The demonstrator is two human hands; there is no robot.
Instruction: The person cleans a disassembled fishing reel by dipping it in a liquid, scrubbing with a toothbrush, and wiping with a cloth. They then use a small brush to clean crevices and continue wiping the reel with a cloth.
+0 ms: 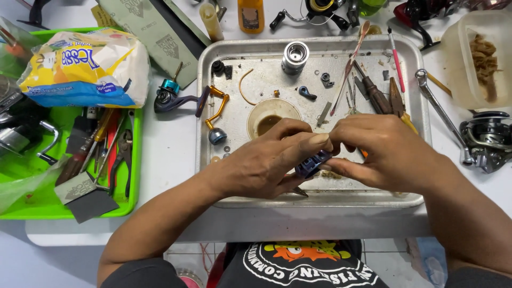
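A white table bears a metal tray beneath both hands. Between them sits a small dark purple part, glossy, mostly hidden. Left hand and right hand meet, fingertips pinching it.

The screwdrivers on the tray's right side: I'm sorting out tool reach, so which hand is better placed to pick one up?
Probably the right hand: the screwdrivers lie just beyond its knuckles. The left hand sits farther away, and both hands pinch the small purple part.

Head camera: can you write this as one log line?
left hand: holds purple part | right hand: holds same part | place: over metal tray
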